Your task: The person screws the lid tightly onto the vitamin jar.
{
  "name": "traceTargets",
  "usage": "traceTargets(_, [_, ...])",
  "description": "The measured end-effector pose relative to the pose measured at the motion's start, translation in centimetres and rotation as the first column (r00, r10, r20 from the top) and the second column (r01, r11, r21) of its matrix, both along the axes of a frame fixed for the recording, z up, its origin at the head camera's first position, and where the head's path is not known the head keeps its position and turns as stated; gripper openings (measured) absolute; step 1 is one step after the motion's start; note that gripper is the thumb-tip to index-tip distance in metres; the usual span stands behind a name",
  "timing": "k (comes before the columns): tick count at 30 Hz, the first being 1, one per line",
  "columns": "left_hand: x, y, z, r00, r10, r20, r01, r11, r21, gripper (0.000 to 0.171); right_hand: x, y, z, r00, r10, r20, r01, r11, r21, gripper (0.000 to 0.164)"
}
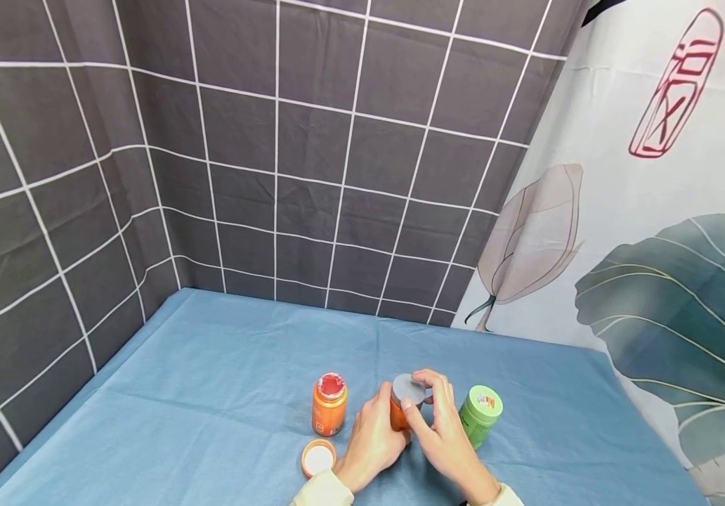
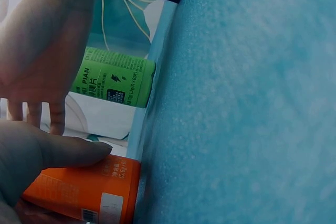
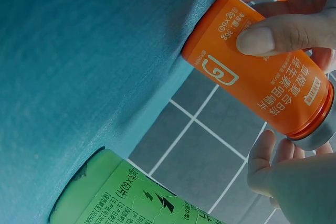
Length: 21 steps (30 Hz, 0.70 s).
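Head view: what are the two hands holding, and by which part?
An orange bottle: the left hand grips its body, and the right hand holds its gray lid.

We look down from the head; nearer, both wrist views share the held bottle point(image 2: 86, 187), lower left and upper right.

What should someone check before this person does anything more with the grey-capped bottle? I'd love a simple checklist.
1. Left hand gripping grey-capped orange bottle: ok.
2. Right hand fingers on grey cap: ok.
3. Grey cap loosened: cannot tell.
4. Open orange bottle upright: ok.
5. Loose orange lid well clear of left hand: not ok, it lies close by.
6. Green bottle upright, lid on: ok.
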State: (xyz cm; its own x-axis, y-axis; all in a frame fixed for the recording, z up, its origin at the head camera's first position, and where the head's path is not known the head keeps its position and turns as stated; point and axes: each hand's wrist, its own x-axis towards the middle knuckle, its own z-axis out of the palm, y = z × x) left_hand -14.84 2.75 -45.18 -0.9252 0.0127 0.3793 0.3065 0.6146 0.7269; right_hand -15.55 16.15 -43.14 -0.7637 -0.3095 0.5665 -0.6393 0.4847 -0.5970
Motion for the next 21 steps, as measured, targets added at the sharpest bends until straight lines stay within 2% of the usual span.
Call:
traceTargets(17, [0.0,-0.1,0.0,1.0,-0.007,-0.012,0.007,1.0,-0.006,0.045,0.2,-0.2,0.2,1.0,-0.01,0.012,0.01,1.0,-0.015,0.036])
traceTargets(19, [0.0,-0.1,0.0,1.0,-0.011,-0.013,0.011,1.0,0.001,0.045,0.7,-0.6,1.0,1.0,-0.011,0.022,0.011,0.999,-0.034,0.036])
traceTargets(21, [0.1,-0.1,0.0,1.0,-0.011,-0.012,0.011,1.0,0.007,0.046,0.7,-0.5,1.0,0.999,-0.001,0.033,0.003,0.999,-0.038,0.036])
